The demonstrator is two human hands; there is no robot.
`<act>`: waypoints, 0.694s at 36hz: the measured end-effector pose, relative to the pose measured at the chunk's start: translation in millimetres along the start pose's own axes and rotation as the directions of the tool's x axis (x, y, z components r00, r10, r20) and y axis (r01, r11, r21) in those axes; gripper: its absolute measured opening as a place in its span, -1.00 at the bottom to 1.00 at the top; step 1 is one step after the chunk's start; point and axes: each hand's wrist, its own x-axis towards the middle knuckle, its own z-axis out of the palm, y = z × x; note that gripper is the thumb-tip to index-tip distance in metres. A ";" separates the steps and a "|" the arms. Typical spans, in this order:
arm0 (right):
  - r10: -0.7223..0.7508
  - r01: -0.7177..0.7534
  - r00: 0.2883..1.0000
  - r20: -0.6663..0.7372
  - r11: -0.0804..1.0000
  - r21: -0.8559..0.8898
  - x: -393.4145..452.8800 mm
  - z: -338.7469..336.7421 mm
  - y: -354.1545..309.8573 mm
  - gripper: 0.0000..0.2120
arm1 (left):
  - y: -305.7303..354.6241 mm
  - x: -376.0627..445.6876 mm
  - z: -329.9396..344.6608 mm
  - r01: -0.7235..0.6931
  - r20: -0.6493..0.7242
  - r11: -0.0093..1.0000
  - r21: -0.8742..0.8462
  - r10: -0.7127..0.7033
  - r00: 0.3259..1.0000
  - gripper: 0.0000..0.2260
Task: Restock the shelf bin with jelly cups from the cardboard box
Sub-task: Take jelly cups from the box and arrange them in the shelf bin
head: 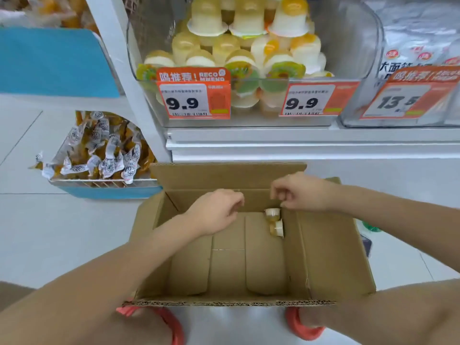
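1. Nearest to the viewer, the cardboard box (231, 255) stands open on the floor and is almost empty, so I judge the restocking is close to its end.
2. Against the box's far wall lie the last two jelly cups (275, 221), small, pale and translucent, touching each other and tipped on their sides.
3. Over the box, the left hand (216, 211) hangs with its fingers loosely curled and holds nothing; the right hand (298, 192), just above the cups, has its fingertips pinched together, and I cannot tell if it grips something.
4. Beyond the box, the shelf bin (358, 61) is already heaped with cups.
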 end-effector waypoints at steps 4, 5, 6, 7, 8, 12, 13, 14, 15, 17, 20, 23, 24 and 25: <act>0.109 -0.019 0.941 0.321 0.962 -0.271 26.8 49.3 28.1 -0.61 | -10.7 35.2 61.4 0.155 0.256 0.986 -0.059 -0.135 0.957 -0.71; 0.124 -0.013 0.931 0.344 0.952 -0.306 34.9 58.1 34.4 -0.57 | -12.3 43.5 76.6 0.182 0.305 0.981 -0.060 -0.156 0.939 -0.69; 0.134 -0.013 0.928 0.348 0.944 -0.330 43.0 65.3 40.2 -0.54 | -13.7 50.6 92.0 0.205 0.351 0.977 -0.061 -0.171 0.921 -0.66; 0.141 -0.014 0.930 0.339 0.937 -0.349 51.7 71.8 46.0 -0.54 | -14.2 57.7 106.3 0.221 0.394 0.973 -0.067 -0.178 0.902 -0.64; 0.144 -0.014 0.932 0.332 0.931 -0.363 60.8 77.4 51.9 -0.53 | -14.7 65.0 120.8 0.241 0.434 0.968 -0.075 -0.186 0.882 -0.63; 0.211 -0.042 0.907 0.363 0.906 -0.421 93.5 97.5 69.9 -0.53 | -3.7 95.8 164.2 0.391 0.490 0.910 -0.142 -0.278 0.826 -0.57; 0.241 -0.070 0.905 0.351 0.897 -0.436 100.2 102.2 73.4 -0.54 | 1.6 103.4 172.6 0.427 0.455 0.889 -0.165 -0.316 0.833 -0.50; 0.266 -0.099 0.907 0.327 0.889 -0.448 106.0 106.9 76.1 -0.57 | 8.0 110.4 180.9 0.469 0.416 0.860 -0.201 -0.359 0.836 -0.45; 0.287 -0.125 0.907 0.309 0.882 -0.454 111.7 111.4 77.9 -0.60 | 14.1 116.1 188.7 0.514 0.385 0.820 -0.253 -0.402 0.831 -0.41; 0.324 -0.164 0.896 0.304 0.877 -0.451 120.3 121.9 80.6 -0.65 | 24.4 126.4 205.2 0.601 0.387 0.709 -0.370 -0.470 0.793 -0.37; 0.342 -0.205 0.894 0.291 0.887 -0.414 128.1 132.6 80.5 -0.72 | 31.4 134.8 221.4 0.619 0.373 0.660 -0.427 -0.495 0.785 -0.47; 0.328 -0.232 0.919 0.219 0.898 -0.374 130.5 134.6 80.0 -0.75 | 33.3 136.9 230.6 0.605 0.326 0.665 -0.437 -0.510 0.796 -0.52; 0.321 -0.234 0.928 0.189 0.897 -0.376 130.6 135.6 80.2 -0.77 | 34.1 137.9 234.4 0.616 0.329 0.627 -0.476 -0.523 0.786 -0.53; 0.318 -0.238 0.935 0.159 0.892 -0.384 130.4 136.5 80.4 -0.78 | 34.5 138.5 236.2 0.625 0.329 0.585 -0.517 -0.538 0.776 -0.57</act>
